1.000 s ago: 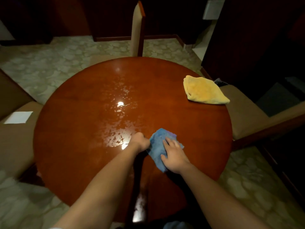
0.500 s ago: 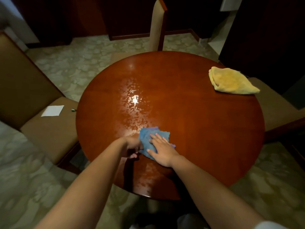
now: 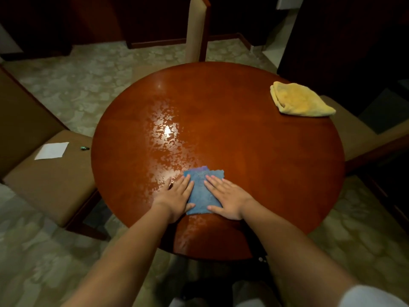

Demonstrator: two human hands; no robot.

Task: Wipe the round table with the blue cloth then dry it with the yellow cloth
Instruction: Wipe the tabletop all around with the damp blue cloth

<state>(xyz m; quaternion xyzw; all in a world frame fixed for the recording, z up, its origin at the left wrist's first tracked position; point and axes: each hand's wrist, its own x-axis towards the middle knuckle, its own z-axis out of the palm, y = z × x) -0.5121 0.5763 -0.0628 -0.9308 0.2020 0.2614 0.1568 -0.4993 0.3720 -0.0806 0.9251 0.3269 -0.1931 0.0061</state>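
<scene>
My left hand (image 3: 177, 196) and right hand (image 3: 230, 199) lie flat, fingers straight, each grip open and pressing an edge of the small folded blue cloth (image 3: 202, 191), which sits low of centre in the frame on the round glossy red-brown wooden counter (image 3: 265, 156). A patch of wet streaks (image 3: 164, 138) glints just above and to the left of the cloth. The crumpled yellow towelling cloth (image 3: 298, 100) rests at the counter's upper right rim, well apart from my hands. At the left of the frame a tan upholstered chair (image 3: 48, 180) carries a white paper sheet (image 3: 52, 150) and a small dark object (image 3: 84, 148). Another chair back (image 3: 195, 29) stands at top centre, beyond the counter
</scene>
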